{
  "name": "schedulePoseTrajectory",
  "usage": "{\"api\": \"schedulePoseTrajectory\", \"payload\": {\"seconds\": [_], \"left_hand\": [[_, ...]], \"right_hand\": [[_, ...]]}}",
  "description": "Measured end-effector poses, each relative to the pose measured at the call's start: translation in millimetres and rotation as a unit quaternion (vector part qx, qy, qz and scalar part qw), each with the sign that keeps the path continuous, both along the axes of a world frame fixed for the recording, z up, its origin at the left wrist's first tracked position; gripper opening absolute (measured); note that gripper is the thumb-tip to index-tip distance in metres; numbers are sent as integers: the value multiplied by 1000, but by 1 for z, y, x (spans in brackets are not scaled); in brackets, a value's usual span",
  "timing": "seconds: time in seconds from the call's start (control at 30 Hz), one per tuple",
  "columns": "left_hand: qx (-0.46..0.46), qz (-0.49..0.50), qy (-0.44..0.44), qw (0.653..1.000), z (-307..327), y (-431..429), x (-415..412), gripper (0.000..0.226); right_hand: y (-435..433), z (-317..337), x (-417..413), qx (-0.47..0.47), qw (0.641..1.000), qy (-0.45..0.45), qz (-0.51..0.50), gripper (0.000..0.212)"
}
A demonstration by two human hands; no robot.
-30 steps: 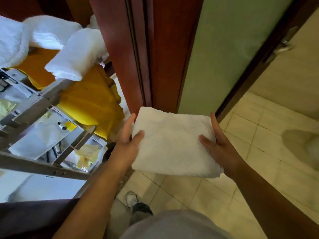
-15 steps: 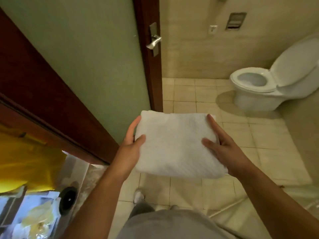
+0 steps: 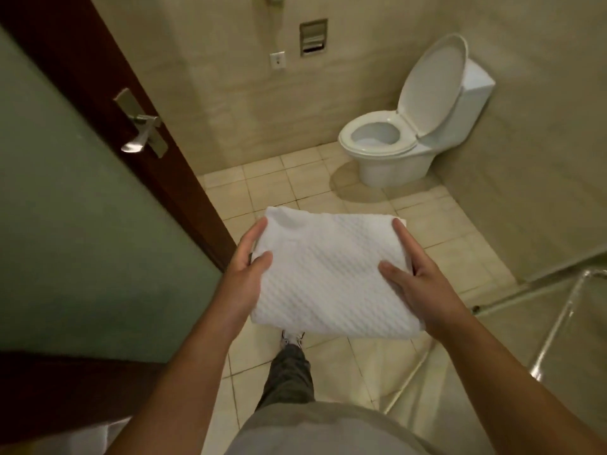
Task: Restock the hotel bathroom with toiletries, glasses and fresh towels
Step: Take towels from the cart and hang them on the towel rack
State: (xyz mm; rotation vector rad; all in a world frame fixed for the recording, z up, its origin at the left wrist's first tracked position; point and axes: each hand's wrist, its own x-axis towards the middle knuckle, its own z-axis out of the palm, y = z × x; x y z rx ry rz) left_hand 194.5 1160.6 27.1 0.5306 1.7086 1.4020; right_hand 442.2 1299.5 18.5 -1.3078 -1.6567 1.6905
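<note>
Over open floor tiles (image 3: pixel 269 178), left hand (image 3: pixel 244 277) and right hand (image 3: pixel 423 287) fingers grasp towel (image 3: pixel 325 277) edges.

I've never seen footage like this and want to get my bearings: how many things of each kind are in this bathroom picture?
towel, white and folded: 1
hands gripping it, left hand and right hand: 2
toilet, lid up: 1
door handle: 1
recessed wall holder: 1
wall plate: 1
Total: 7
</note>
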Motion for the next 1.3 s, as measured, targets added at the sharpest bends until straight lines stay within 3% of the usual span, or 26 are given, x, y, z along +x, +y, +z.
{"api": "schedulePoseTrajectory", "payload": {"seconds": [0.23, 0.6, 0.97, 1.3], "left_hand": [[-27, -85, -48, 995, 0, 120, -58, 55], [-28, -209, -13, 977, 25, 264, -132, 53], [-27, -280, 7, 960, 25, 368, -118, 53], [-32, -287, 30, 957, 28, 502, -62, 51]], "right_hand": [[78, 3, -39, -1, 996, -12, -85, 71], [167, 21, -93, 28, 982, -18, -186, 69], [239, 8, -72, 18, 968, -7, -249, 69], [366, 1, -21, -8, 957, 46, -287, 68]]}}
